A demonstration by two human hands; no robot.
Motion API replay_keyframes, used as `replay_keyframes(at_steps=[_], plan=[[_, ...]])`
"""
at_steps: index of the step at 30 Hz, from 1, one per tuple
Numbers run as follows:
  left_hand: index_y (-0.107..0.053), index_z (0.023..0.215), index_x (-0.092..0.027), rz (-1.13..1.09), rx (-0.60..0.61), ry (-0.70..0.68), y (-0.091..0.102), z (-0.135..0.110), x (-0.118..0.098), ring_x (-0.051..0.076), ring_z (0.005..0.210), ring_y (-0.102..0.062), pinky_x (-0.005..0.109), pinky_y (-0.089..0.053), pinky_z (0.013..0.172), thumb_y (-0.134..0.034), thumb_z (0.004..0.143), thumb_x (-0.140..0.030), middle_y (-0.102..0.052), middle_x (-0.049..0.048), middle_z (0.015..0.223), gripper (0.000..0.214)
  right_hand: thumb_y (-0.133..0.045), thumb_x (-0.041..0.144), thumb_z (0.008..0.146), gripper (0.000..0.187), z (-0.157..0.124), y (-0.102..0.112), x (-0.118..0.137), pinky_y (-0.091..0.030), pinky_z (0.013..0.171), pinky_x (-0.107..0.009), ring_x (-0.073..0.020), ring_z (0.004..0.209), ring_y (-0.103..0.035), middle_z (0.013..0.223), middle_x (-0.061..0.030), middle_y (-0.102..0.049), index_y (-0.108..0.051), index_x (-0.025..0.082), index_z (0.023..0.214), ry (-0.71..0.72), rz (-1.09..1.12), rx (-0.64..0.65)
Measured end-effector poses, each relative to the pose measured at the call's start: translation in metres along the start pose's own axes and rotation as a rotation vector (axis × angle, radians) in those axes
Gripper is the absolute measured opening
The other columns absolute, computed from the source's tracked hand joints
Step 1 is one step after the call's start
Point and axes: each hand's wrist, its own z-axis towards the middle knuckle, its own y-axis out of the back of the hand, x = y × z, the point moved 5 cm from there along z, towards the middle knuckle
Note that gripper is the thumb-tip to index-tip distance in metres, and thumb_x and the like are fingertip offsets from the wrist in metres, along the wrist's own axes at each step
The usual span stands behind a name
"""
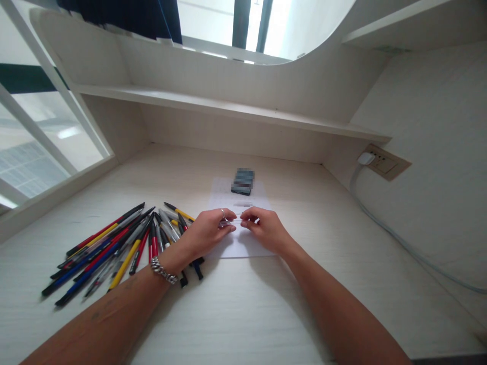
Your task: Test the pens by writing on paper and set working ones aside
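Note:
Over a white sheet of paper (253,247), my two hands meet with their fingertips close together. My left hand (213,225), with a ring and a chain bracelet, is closed on a clear pen barrel (227,222). Thumb and fingers of my right hand (264,225) pinch a thin pen part at the barrel's right end; it is too small to make out fully. A small clear piece (242,204) lies on the paper just beyond my fingers. Left of my hands spreads a pile of pens (114,243) in black, red, blue, yellow and clear, partly hidden by my left forearm.
A dark, pixelated flat object (242,181) rests at the paper's far edge. Behind the desk (304,203) runs a low shelf (228,106). On the right wall, a white plug with a cable (384,228) sits in a socket (388,162). A railing (57,121) stands left.

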Motion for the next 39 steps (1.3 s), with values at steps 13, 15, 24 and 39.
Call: replay_keyframes(at_steps=[13, 15, 24, 39], plan=[[-0.071, 0.096, -0.020, 0.183, 0.112, -0.053, -0.010, -0.001, -0.001, 0.020, 0.081, -0.063, 0.031, -0.047, 0.074, -0.062, 0.083, -0.027, -0.071, 0.0056, 0.087, 0.017, -0.067, 0.020, 0.078, 0.015, -0.003, 0.012, -0.022, -0.045, 0.072, -0.025, -0.0165, 0.079, -0.064, 0.090, -0.0015, -0.073, -0.076, 0.025, 0.088, -0.116, -0.294, 0.178], [-0.071, 0.097, -0.020, 0.175, 0.103, -0.043, -0.007, -0.001, 0.000, 0.020, 0.080, -0.063, 0.031, -0.047, 0.073, -0.061, 0.084, -0.030, -0.071, 0.0057, 0.087, 0.019, -0.068, 0.020, 0.077, 0.017, -0.003, 0.017, -0.024, -0.045, 0.071, -0.025, -0.0165, 0.078, -0.064, 0.090, -0.0011, -0.073, -0.076, 0.026, 0.090, -0.114, -0.300, 0.160], [-0.070, 0.101, -0.019, 0.184, 0.000, 0.051, 0.007, 0.000, 0.008, 0.019, 0.078, -0.064, 0.030, -0.048, 0.074, -0.051, 0.089, -0.029, -0.073, 0.0059, 0.091, 0.024, -0.065, 0.023, 0.081, 0.013, -0.003, 0.033, -0.029, -0.044, 0.069, -0.025, -0.0156, 0.077, -0.064, 0.087, -0.0018, -0.073, -0.075, 0.024, 0.090, -0.130, -0.272, 0.126], [-0.071, 0.100, -0.020, 0.124, 0.007, 0.009, 0.004, 0.000, 0.003, 0.020, 0.087, -0.066, 0.030, -0.048, 0.080, -0.049, 0.092, -0.033, -0.073, 0.0062, 0.097, 0.027, -0.065, 0.017, 0.080, 0.013, -0.004, 0.015, -0.017, -0.044, 0.071, -0.025, -0.0141, 0.075, -0.061, 0.086, -0.0017, -0.071, -0.073, 0.023, 0.087, -0.049, -0.251, 0.117]])
